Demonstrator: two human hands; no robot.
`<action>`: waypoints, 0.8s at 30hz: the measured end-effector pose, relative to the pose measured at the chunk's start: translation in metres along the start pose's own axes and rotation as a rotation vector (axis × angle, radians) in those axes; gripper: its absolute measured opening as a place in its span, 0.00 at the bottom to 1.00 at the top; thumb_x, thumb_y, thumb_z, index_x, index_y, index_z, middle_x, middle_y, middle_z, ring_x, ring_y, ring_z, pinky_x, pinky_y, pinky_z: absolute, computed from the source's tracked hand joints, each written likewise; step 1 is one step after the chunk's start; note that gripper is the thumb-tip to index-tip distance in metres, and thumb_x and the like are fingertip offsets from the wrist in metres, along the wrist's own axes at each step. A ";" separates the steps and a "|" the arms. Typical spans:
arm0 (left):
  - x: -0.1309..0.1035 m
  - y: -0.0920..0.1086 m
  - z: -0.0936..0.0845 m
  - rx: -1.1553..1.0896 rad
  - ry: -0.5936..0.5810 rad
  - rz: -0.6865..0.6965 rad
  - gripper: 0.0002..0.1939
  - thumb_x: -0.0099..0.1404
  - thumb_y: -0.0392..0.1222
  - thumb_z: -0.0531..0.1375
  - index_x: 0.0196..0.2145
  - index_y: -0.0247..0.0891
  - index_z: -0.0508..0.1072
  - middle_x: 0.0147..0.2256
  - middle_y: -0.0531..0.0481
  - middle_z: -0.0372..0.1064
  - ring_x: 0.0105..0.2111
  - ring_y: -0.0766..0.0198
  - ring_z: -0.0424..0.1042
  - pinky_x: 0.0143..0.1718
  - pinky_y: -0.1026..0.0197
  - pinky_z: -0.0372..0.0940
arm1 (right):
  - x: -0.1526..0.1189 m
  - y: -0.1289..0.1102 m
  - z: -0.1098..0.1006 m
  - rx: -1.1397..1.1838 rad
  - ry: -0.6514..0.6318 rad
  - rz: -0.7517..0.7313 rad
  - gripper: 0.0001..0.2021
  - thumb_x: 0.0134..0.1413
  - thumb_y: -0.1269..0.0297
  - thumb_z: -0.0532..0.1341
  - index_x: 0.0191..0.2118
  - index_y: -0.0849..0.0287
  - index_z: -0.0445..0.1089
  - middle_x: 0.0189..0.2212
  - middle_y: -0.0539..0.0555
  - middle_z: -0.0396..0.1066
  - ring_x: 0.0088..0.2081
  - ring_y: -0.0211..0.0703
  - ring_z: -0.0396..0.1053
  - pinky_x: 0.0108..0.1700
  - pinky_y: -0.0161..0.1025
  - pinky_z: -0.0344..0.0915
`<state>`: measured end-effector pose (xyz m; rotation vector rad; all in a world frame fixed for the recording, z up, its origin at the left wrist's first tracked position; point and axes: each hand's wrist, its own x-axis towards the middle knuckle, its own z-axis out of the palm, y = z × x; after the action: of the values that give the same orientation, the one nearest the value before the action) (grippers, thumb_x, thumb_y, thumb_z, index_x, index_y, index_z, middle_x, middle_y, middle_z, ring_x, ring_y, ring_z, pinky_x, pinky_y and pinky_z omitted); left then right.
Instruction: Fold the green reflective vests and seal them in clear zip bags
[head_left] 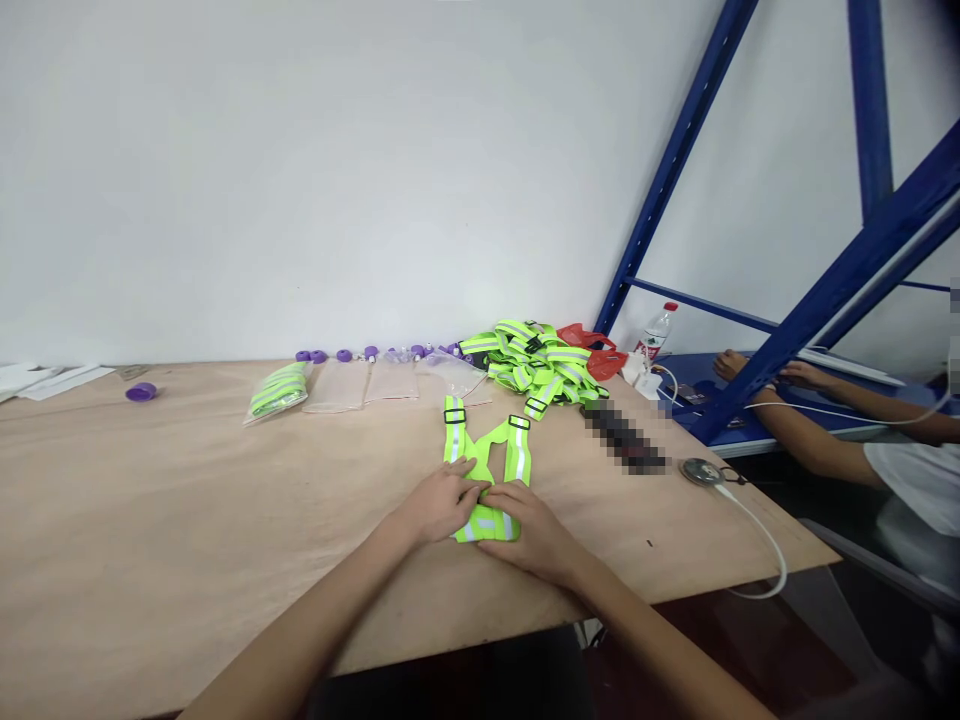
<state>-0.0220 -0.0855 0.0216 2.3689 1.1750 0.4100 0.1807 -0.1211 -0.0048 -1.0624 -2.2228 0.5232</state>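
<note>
A neon-yellow reflective strap vest (pixel 520 462) lies partly folded near the table's front edge, its two black-buckled straps pointing away from me. My left hand (pixel 442 503) rests on its left side, fingers closed on the webbing. From the right, my right hand (pixel 534 530) grips the folded lower part, fingers on top and thumb low at the near edge. The fingertips of both hands meet near the vest's middle and hide part of it. Behind it is a heaped pile of similar reflective straps (pixel 517 360).
A bagged vest (pixel 279 392) and clear plastic bags (pixel 337 387) lie behind, left of the pile. Purple caps (pixel 318 356) line the wall; a purple cup (pixel 140 392) sits far left. Rightward are a pixelated dark object (pixel 626 440), a round cabled device (pixel 703 472), blue rack posts and another person's arms (pixel 806 430).
</note>
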 end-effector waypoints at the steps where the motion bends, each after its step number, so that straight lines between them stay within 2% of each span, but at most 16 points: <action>1: 0.000 0.000 0.000 0.000 -0.004 -0.005 0.24 0.75 0.46 0.45 0.54 0.42 0.77 0.64 0.48 0.62 0.67 0.54 0.57 0.66 0.51 0.54 | 0.000 0.001 0.000 -0.009 0.006 -0.012 0.21 0.49 0.62 0.71 0.51 0.56 0.74 0.50 0.59 0.74 0.53 0.53 0.70 0.59 0.52 0.64; 5: 0.000 0.001 -0.002 0.004 -0.020 0.006 0.24 0.75 0.46 0.45 0.54 0.41 0.77 0.63 0.46 0.63 0.68 0.54 0.55 0.66 0.50 0.54 | -0.001 0.001 -0.001 -0.053 0.020 -0.019 0.19 0.50 0.62 0.72 0.49 0.55 0.77 0.48 0.57 0.75 0.51 0.53 0.71 0.64 0.58 0.55; 10: -0.002 -0.001 0.001 -0.004 -0.004 0.021 0.24 0.75 0.48 0.44 0.55 0.42 0.76 0.64 0.46 0.62 0.68 0.53 0.54 0.66 0.48 0.54 | 0.001 -0.002 -0.005 -0.015 0.003 -0.018 0.21 0.48 0.63 0.73 0.50 0.54 0.77 0.49 0.57 0.75 0.51 0.52 0.71 0.61 0.52 0.60; 15: -0.006 -0.004 0.009 -0.021 0.057 0.050 0.22 0.75 0.46 0.46 0.57 0.43 0.75 0.62 0.46 0.65 0.67 0.53 0.56 0.68 0.45 0.50 | 0.004 -0.005 -0.007 0.028 -0.043 0.024 0.20 0.47 0.64 0.73 0.49 0.54 0.77 0.50 0.56 0.74 0.53 0.52 0.69 0.63 0.53 0.58; 18: -0.006 -0.005 0.012 -0.030 0.077 0.034 0.22 0.75 0.46 0.47 0.57 0.43 0.74 0.63 0.45 0.64 0.67 0.53 0.56 0.68 0.44 0.49 | 0.005 -0.006 -0.009 0.093 -0.056 0.064 0.21 0.46 0.62 0.74 0.48 0.55 0.77 0.49 0.57 0.74 0.53 0.53 0.69 0.60 0.51 0.61; 22: -0.004 -0.006 0.016 -0.041 0.104 0.061 0.21 0.74 0.43 0.47 0.55 0.44 0.76 0.62 0.46 0.66 0.67 0.56 0.57 0.68 0.46 0.50 | 0.008 -0.008 -0.007 0.197 -0.025 0.126 0.10 0.54 0.61 0.68 0.42 0.57 0.76 0.47 0.57 0.72 0.51 0.50 0.69 0.56 0.48 0.65; 24: -0.003 -0.006 0.018 -0.031 0.119 0.054 0.21 0.74 0.42 0.47 0.55 0.44 0.75 0.62 0.46 0.65 0.66 0.56 0.58 0.68 0.46 0.50 | 0.011 -0.009 -0.003 0.216 0.035 0.146 0.07 0.60 0.60 0.62 0.38 0.57 0.74 0.44 0.57 0.72 0.49 0.49 0.69 0.54 0.47 0.66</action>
<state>-0.0196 -0.0894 0.0031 2.3821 1.1494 0.5902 0.1727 -0.1172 0.0066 -1.1140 -2.0151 0.7826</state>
